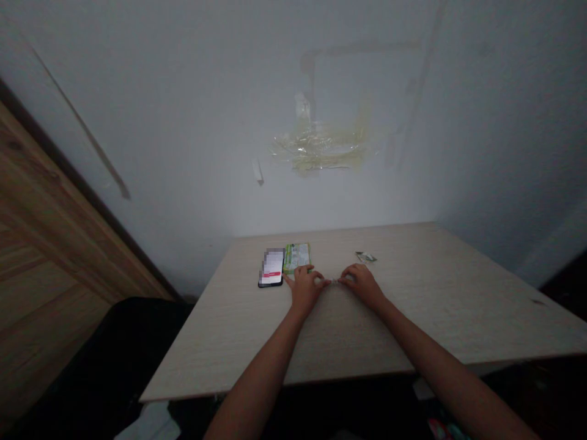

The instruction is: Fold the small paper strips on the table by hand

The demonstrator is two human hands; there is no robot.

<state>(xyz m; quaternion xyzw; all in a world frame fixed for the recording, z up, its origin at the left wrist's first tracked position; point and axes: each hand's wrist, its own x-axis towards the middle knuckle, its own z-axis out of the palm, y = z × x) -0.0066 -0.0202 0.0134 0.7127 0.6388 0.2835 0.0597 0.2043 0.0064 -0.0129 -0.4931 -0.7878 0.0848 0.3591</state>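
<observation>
Over the middle of the table, my left hand (pixel 306 289) and my right hand (pixel 364 287) face each other, fingertips pinched. Between them is a small pale, thin piece (pixel 334 282), with one end at each hand's fingertips. It is too small to name. Just beyond my left hand lies a green and white printed packet (pixel 298 255), its near edge partly covered by the fingers. A phone (pixel 272 269) with a lit screen rests left of that hand. Past my right hand is a small, crumpled, shiny green and silver wrapper (pixel 365 256).
The light wooden table (pixel 348 342) ends at a near edge in front of me. Behind it rises a grey wall (pixel 192 122) with peeling clear tape (pixel 321 146). A wooden door or panel (pixel 46 263) and a dark chair-like shape (pixel 123 348) are on the left.
</observation>
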